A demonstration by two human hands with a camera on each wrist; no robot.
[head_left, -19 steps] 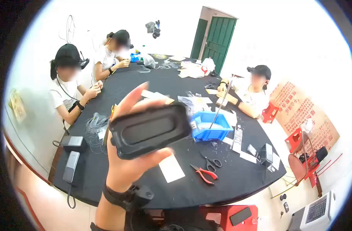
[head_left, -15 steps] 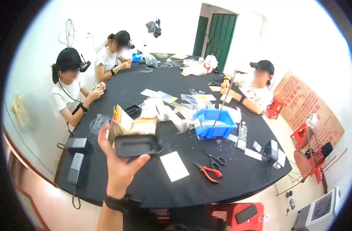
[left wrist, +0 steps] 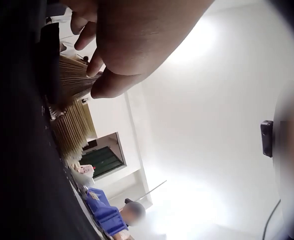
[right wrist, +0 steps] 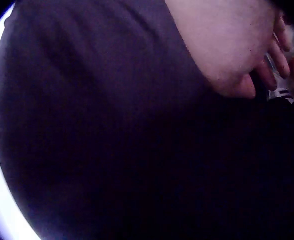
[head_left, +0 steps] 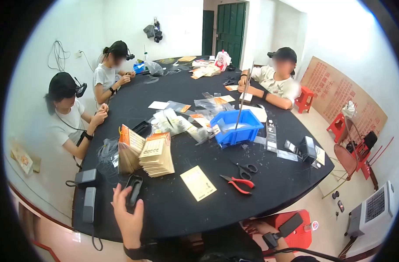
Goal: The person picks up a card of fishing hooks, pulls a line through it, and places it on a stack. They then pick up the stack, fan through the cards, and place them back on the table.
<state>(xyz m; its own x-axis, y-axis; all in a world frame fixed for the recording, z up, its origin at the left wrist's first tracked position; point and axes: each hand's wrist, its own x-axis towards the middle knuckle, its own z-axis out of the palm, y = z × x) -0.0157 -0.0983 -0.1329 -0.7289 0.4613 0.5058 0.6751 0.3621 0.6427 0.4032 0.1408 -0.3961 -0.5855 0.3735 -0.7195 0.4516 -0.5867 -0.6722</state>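
In the head view my left hand (head_left: pixel 128 218) is raised at the near table edge, fingers spread, with fingertips beside or on a small black tray (head_left: pixel 134 192) on the black cloth; contact cannot be told. The left wrist view shows the same hand (left wrist: pixel 132 40) with slightly bent, separated fingers near stacked cards (left wrist: pixel 72 130). Low down, my right hand (head_left: pixel 261 227) hangs loosely by the red stool (head_left: pixel 301 239). In the right wrist view the right hand (right wrist: pixel 237 45) has relaxed fingers beside dark clothing, and no held thing shows.
Card stacks (head_left: pixel 156 157) stand beyond the tray. A pale card (head_left: pixel 198 183), red-handled pliers (head_left: pixel 239 184), black scissors (head_left: pixel 245 170) and a blue bin (head_left: pixel 236 131) are on the table. Two grey devices (head_left: pixel 90 205) lie left. Several people sit around the table.
My left hand has moved down toward the near table edge, and the black tray it held up is now on the cloth. The right hand has come into the head view beside the stool.
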